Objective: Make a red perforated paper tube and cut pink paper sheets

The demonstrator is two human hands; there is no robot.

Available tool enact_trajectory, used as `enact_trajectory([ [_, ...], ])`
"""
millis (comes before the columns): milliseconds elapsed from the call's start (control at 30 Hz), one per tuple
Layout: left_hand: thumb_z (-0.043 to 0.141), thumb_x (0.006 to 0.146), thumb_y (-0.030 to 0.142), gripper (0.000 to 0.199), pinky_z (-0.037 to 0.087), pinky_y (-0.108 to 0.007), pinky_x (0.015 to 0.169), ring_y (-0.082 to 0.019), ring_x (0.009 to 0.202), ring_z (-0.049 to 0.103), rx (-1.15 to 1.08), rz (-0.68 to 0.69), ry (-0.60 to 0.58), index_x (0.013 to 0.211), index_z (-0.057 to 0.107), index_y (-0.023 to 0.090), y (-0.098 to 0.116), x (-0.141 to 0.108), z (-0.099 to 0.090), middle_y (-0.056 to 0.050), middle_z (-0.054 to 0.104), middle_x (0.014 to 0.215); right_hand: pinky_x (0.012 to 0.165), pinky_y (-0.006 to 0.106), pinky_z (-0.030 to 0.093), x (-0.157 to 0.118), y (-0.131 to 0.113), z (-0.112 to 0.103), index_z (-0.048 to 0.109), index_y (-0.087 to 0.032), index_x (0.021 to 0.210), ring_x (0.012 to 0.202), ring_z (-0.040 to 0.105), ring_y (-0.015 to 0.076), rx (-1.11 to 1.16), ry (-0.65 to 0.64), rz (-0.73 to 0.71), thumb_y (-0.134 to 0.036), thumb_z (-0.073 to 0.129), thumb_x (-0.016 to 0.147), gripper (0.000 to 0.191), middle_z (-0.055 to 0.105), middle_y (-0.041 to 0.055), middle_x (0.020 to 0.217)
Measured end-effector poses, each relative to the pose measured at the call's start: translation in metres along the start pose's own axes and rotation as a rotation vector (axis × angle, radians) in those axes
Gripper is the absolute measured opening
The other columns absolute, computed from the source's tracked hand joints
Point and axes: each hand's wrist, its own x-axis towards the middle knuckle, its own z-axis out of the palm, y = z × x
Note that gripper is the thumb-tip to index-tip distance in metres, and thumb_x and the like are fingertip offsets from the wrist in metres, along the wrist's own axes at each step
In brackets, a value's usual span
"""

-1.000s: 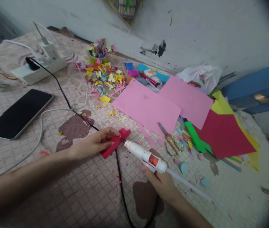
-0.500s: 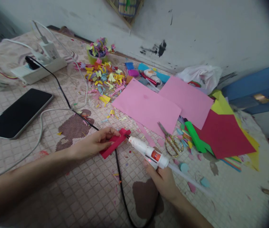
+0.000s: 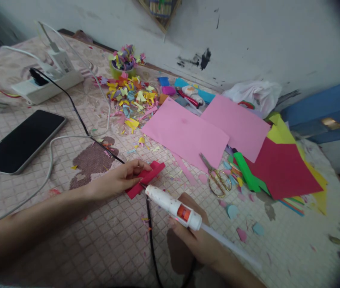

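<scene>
Folded red paper [image 3: 150,175] is pinched between the thumb and fingers of my left hand [image 3: 128,175], just above the table. My right hand [image 3: 192,232] is wrapped round a white glue gun [image 3: 167,202], with a clear glue stick [image 3: 230,245] jutting from its back end. The gun's dark tip touches or nearly touches the lower part of the red paper, close to my left thumb. Gold-handled scissors [image 3: 216,178] lie right of the gun.
A phone [image 3: 23,140] and a power strip [image 3: 48,88] are at the left, with cables crossing the table [image 3: 113,240]. Paper scraps [image 3: 134,96], pink sheets [image 3: 188,130] and a red sheet [image 3: 284,170] lie further back and right.
My right hand and the glue gun have moved left and slightly down; the tip has gone from the red paper's upper right end to its lower part. My left hand is nearly still.
</scene>
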Motion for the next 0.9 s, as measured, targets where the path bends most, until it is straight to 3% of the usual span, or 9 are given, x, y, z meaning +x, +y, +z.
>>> enact_trajectory([
  [233,0.055,0.087,0.027,0.018,0.045,-0.027,0.072,-0.013,0.081,0.055,-0.103,-0.021,-0.026,0.103,0.049,0.019,-0.001,-0.001,0.002,-0.002,0.058,0.097,0.056,0.027,0.041,-0.001,-0.001,0.005,0.046,-0.022,0.071,0.062,0.049,0.0141,0.049,0.000,-0.069,-0.037,0.047,0.091,0.025,0.049,-0.0013,0.068],
  [400,0.055,0.088,0.025,0.017,0.044,-0.027,0.072,-0.013,0.081,0.054,-0.103,-0.023,-0.018,0.103,0.050,0.019,-0.002,-0.001,0.001,-0.002,0.058,0.097,0.057,0.026,0.039,0.000,-0.002,0.004,0.046,-0.022,0.072,0.064,0.049,0.0144,0.058,0.003,-0.095,-0.032,0.048,0.091,0.022,0.049,-0.0015,0.069],
  [633,0.056,0.088,0.024,0.019,0.044,-0.031,0.085,-0.017,0.098,0.056,-0.087,0.003,-0.027,0.106,0.051,0.019,-0.001,0.000,0.000,-0.006,0.061,0.107,0.064,0.027,0.044,-0.004,0.009,-0.002,0.048,-0.022,0.076,0.073,0.055,0.0170,0.011,0.079,0.043,-0.029,0.048,0.092,0.017,0.054,0.0003,0.075],
  [900,0.056,0.087,0.026,0.023,0.045,-0.028,0.076,-0.017,0.093,0.057,-0.050,-0.040,-0.015,0.108,0.049,0.019,-0.003,-0.001,-0.001,-0.006,0.059,0.108,0.061,0.027,0.040,-0.007,0.036,-0.003,0.048,-0.021,0.077,0.066,0.051,0.0159,-0.004,0.156,0.176,-0.036,0.048,0.094,0.022,0.051,-0.0011,0.073],
])
